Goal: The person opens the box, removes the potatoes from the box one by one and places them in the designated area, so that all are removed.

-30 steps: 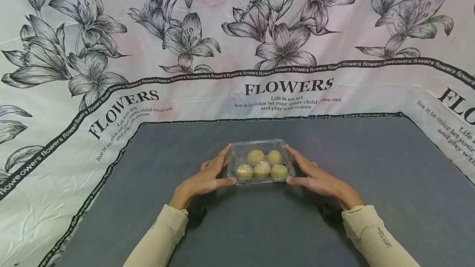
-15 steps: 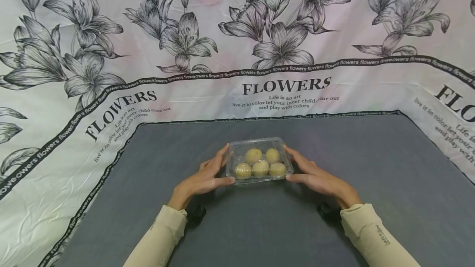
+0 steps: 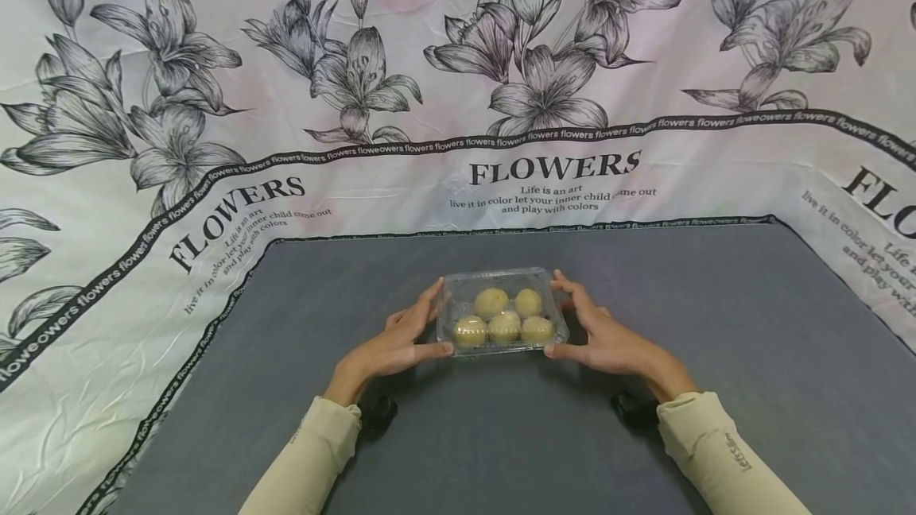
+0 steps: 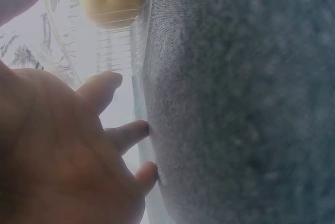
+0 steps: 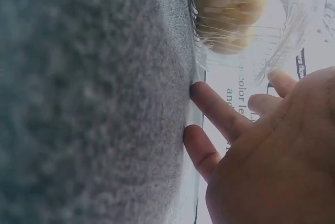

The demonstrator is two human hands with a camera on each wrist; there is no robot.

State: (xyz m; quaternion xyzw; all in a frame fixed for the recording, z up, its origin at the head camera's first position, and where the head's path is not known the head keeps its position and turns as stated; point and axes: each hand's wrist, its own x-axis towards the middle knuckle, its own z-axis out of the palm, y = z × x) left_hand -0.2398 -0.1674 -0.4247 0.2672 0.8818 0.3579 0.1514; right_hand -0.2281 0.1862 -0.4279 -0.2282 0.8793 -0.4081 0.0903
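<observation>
A clear plastic clamshell box [image 3: 458, 292] with several round yellowish fruits [image 3: 504, 326] inside lies on the grey tabletop. My left hand [image 3: 390, 348] holds its left end, thumb at the near corner and fingers along the side. At the right end, my right hand [image 3: 608, 340] has its thumb on the near corner and its fingers at the far corner. Some fingers of the left hand [image 4: 68, 140] reach down to the table in the left wrist view. The right wrist view shows the right hand [image 5: 277, 161] with spread fingers below the box. What the fruits are, I cannot tell.
Grey cloth [image 3: 501, 435] covers the table around the box. Behind and to both sides hangs a white sheet [image 3: 401, 189] printed with lilies and the word FLOWERS. Dark wrist devices [image 3: 379, 413] sit under both wrists.
The box has turned slightly and shifted a little in view. My right hand's fingers have moved a bit at the far corner, and its thumb has slid slightly inward. The left hand stays nearly still.
</observation>
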